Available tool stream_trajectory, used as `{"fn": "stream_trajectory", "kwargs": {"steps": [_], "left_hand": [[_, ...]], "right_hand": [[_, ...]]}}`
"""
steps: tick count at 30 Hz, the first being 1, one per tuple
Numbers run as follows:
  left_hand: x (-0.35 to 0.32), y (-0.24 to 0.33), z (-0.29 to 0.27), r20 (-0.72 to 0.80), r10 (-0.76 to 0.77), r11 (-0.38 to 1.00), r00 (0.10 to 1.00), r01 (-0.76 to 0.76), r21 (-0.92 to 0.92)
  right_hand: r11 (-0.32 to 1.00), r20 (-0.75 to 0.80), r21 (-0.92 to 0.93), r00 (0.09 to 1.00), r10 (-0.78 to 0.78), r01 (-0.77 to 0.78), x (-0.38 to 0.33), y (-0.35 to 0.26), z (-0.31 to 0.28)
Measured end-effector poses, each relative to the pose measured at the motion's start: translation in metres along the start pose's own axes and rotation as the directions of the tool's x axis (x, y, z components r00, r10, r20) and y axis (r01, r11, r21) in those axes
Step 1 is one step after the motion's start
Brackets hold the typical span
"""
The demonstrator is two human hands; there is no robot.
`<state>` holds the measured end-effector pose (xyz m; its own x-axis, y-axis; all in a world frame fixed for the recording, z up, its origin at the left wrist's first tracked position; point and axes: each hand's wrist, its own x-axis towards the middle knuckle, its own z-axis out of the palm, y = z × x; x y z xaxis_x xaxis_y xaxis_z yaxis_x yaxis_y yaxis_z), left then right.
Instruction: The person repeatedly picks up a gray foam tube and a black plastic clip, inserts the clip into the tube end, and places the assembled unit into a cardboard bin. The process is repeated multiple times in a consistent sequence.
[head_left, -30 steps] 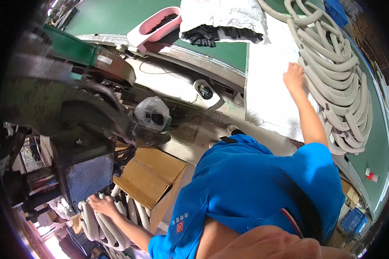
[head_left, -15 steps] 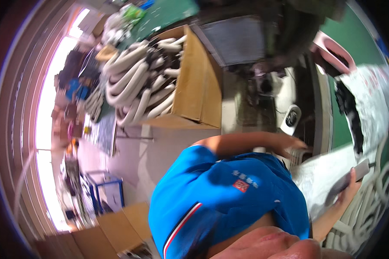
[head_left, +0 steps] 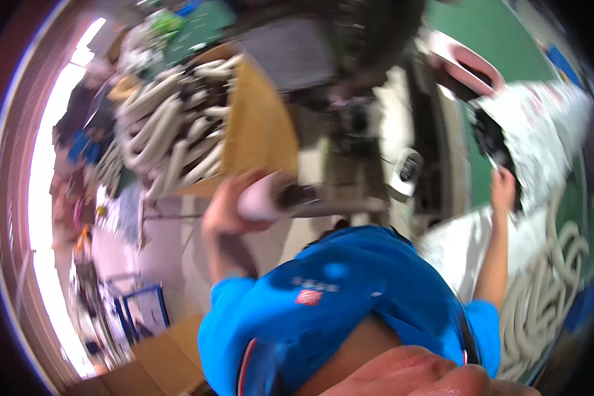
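Note:
My left hand (head_left: pixel 226 210) is wrapped round a pale, thick tube-like piece (head_left: pixel 261 199) with a dark end, held in front of the box at my left. Motion blurs the piece, so its exact kind is unclear. My right hand (head_left: pixel 503 190) reaches to the mouth of a white plastic bag (head_left: pixel 551 129) on the green table. Its fingers are drawn together at the black parts (head_left: pixel 492 137) that show in the opening. What they pinch is too blurred to make out.
A cardboard box (head_left: pixel 257 125) full of pale bent tubes (head_left: pixel 155 125) stands at the left. Beyond the right hand lies a pink bin (head_left: pixel 465 63) on the green table (head_left: pixel 495 33). More pale tubes (head_left: pixel 541 297) are heaped near right. A dark machine (head_left: pixel 350 112) stands ahead.
My left hand has swung left from in front of my body and now holds the pale piece. My right hand has left a grey piece and moved up to the bag. The view has shifted.

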<state>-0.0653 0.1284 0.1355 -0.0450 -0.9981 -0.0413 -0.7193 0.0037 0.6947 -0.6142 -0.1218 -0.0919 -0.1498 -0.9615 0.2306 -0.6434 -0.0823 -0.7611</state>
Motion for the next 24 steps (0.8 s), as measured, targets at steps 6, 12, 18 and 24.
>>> {"fn": "stream_trajectory", "kwargs": {"steps": [6, 12, 18, 24], "left_hand": [[-0.022, 0.027, 0.032, -0.238, -0.281, 0.942, 0.93, 0.315, 0.119], [-0.01, 0.029, 0.042, -0.259, -0.309, 0.932, 0.915, 0.346, 0.11], [0.014, 0.022, 0.063, -0.2, -0.164, 0.985, 0.966, 0.173, 0.024], [0.059, 0.033, 0.091, -0.083, -0.09, 0.995, 0.992, 0.086, -0.05]], "right_hand": [[0.866, -0.044, -0.487, 0.986, -0.159, 0.118, 0.076, 0.05, 0.06], [0.724, 0.0, -0.674, 0.98, 0.197, -0.146, 0.131, 0.008, 0.093], [0.705, 0.186, -0.682, 0.887, 0.422, -0.192, 0.147, -0.024, 0.069], [0.621, 0.59, 0.634, 0.807, -0.004, -0.46, 0.052, -0.17, 0.04]]}}
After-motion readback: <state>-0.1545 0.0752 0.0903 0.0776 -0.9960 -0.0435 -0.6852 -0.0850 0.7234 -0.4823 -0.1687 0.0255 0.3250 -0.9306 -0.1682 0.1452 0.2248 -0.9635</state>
